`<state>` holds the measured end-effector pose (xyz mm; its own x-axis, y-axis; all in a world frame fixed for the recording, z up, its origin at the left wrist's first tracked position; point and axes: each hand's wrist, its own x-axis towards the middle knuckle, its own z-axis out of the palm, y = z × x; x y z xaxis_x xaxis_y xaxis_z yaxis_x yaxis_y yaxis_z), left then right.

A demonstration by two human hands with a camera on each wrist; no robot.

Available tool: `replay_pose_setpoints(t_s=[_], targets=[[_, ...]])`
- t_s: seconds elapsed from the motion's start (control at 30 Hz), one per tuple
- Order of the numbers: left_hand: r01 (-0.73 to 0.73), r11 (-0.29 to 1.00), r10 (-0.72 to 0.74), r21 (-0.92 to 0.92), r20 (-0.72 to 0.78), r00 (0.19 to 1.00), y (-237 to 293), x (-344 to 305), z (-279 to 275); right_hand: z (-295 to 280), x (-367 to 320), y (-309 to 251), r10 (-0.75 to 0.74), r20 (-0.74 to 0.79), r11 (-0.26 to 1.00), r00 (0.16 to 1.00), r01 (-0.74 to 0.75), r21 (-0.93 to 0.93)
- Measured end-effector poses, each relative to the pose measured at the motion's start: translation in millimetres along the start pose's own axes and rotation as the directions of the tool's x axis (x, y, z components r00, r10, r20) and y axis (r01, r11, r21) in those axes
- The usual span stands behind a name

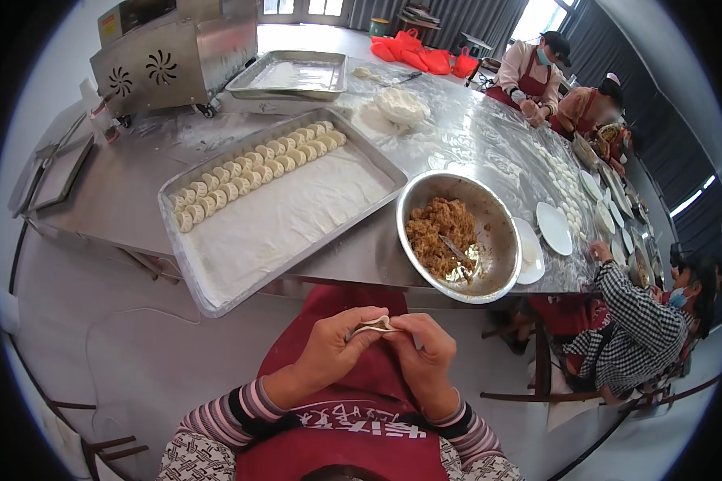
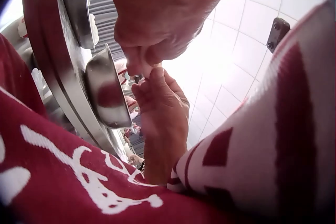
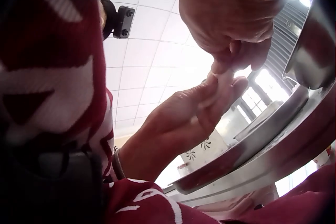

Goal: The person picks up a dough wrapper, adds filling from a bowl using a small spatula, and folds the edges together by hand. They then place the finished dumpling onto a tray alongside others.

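Note:
A pale dumpling (image 1: 375, 325), its wrapper folded over with a brownish inside showing at the opening, is held in front of the maroon apron. My left hand (image 1: 329, 341) pinches one end between thumb and fingers. At the other end, my right hand (image 1: 425, 349) pinches the wrapper's edge, with both sets of fingertips close together. In the left wrist view the fingers mostly cover the dumpling. A steel bowl (image 1: 501, 276) of brown filling (image 1: 437, 232), with a utensil stuck in it, stands ahead on the right. Ahead on the left, a metal tray (image 1: 285, 276) carries rows of finished dumplings (image 1: 257, 168).
The steel table (image 1: 128, 216) curves ahead, dusted with flour. On it are a flour bowl (image 1: 402, 106), a second tray (image 1: 291, 74), a machine (image 1: 164, 68) and white plates (image 1: 553, 228). Other people (image 1: 642, 321) work along the right side.

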<state>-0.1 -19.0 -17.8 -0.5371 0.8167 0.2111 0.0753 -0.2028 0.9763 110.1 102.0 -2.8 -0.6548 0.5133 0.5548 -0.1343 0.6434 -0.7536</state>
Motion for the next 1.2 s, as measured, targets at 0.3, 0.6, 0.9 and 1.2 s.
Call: replay_pose_setpoints(t_s=[0.3, 0.6, 0.9, 1.2], targets=[[0.023, 0.998, -0.023, -0.061, 0.009, 1.0, 3.0, 2.1, 3.6, -3.3, -1.1, 2.6, -0.014, 0.022, 0.999, 1.0, 0.015, -0.051], [0.057, 0.998, -0.058, -0.012, -0.084, 0.995, 5.6, 1.9, 5.4, 0.3, -0.4, 4.8, 0.134, 0.036, 0.988, 0.99, -0.136, 0.076], [-0.276, 0.911, 0.26, 0.306, 0.095, 0.961, 3.5, 6.0, -5.7, -2.4, 3.3, 4.6, -0.161, 0.005, 0.982, 0.987, 0.161, -0.1], [0.084, 0.962, -0.115, -0.259, -0.11, 0.987, -2.6, 1.3, 9.7, 5.5, 3.1, -7.9, 0.128, -0.087, 0.992, 0.988, -0.129, 0.001]])
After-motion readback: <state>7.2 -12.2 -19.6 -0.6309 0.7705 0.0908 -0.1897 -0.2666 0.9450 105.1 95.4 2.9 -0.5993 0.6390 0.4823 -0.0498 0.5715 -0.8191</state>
